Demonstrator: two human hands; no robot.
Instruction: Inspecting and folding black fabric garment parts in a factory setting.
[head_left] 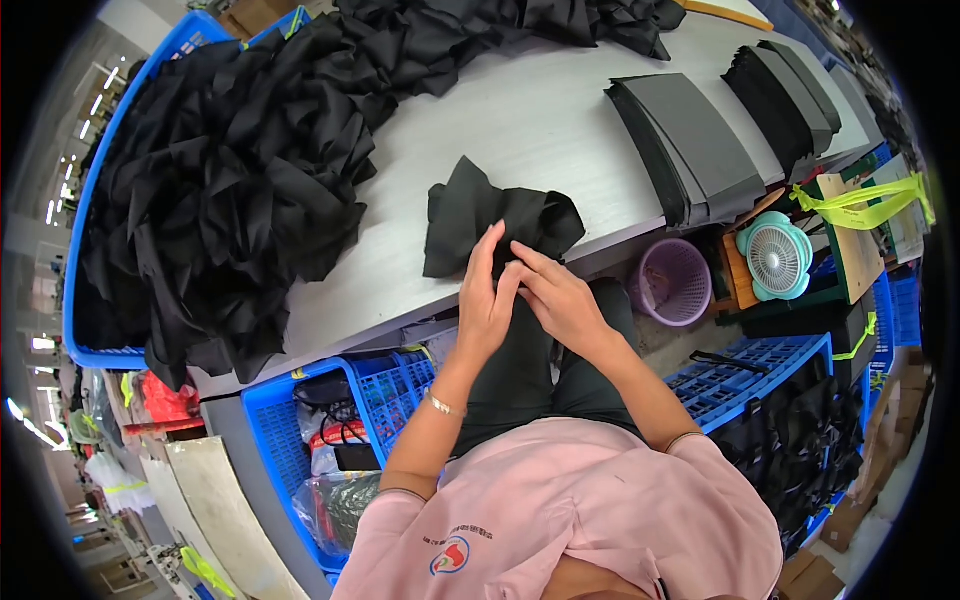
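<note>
While both hands meet at the bench [520, 120] edge, the left hand [487, 300] and right hand [560, 295] pinch a folded black fabric piece [480, 215]; a heap of black fabric [230, 180] fills the blue crate [85, 200] nearby.

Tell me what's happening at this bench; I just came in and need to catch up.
A person in a pink top sits at a pale worktable, both hands on a piece of black fabric at its near edge. The left hand and right hand pinch the fabric's lower edge together. A big heap of black fabric spills over a blue crate to the left. Two stacks of flat dark sheets lie to the right, with a purple basket and a small fan below the table.
</note>
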